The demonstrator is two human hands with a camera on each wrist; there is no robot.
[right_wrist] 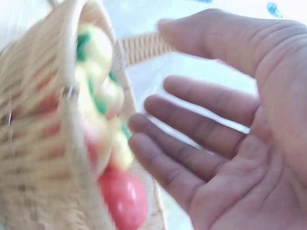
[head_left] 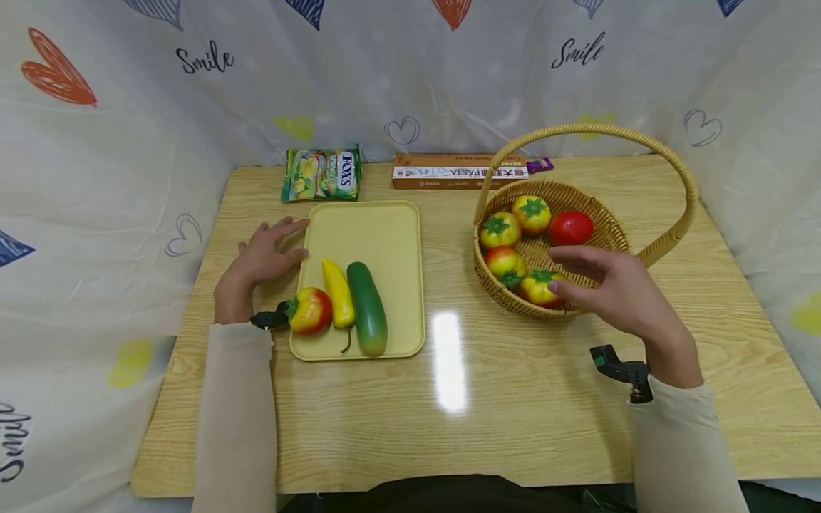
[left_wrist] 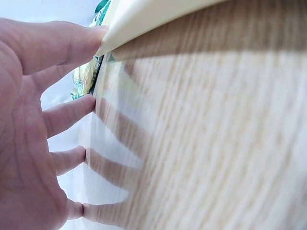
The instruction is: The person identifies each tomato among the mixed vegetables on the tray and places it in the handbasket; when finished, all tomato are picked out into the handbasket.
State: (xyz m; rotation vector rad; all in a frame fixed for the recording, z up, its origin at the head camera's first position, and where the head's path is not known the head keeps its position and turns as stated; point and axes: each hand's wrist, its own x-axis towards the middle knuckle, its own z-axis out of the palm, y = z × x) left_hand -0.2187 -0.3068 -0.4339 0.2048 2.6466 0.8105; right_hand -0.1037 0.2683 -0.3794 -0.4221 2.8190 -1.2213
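Note:
My left hand (head_left: 263, 255) rests by the left edge of a pale yellow tray (head_left: 385, 235), thumb and forefinger touching its rim and the other fingertips on the table. On the tray lie a yellow-and-red toy tomato (head_left: 311, 311), a yellow chili pepper (head_left: 338, 292) and a green cucumber (head_left: 368, 310). Over the near right side of a wicker basket (head_left: 618, 231) hovers my right hand (head_left: 618, 296), its fingers spread and holding nothing. Inside the basket are several yellow-and-red tomatoes (head_left: 500, 231) and a smooth red one (head_left: 571, 228). The right wrist view is blurred.
At the back of the wooden table (head_left: 513, 420) lie a green FOX'S packet (head_left: 321, 174), a long brown pasta box (head_left: 442, 172) and a small purple wrapper (head_left: 540, 165). The tall basket handle (head_left: 593, 130) arches over the right side. A printed curtain (head_left: 359, 78) hangs behind.

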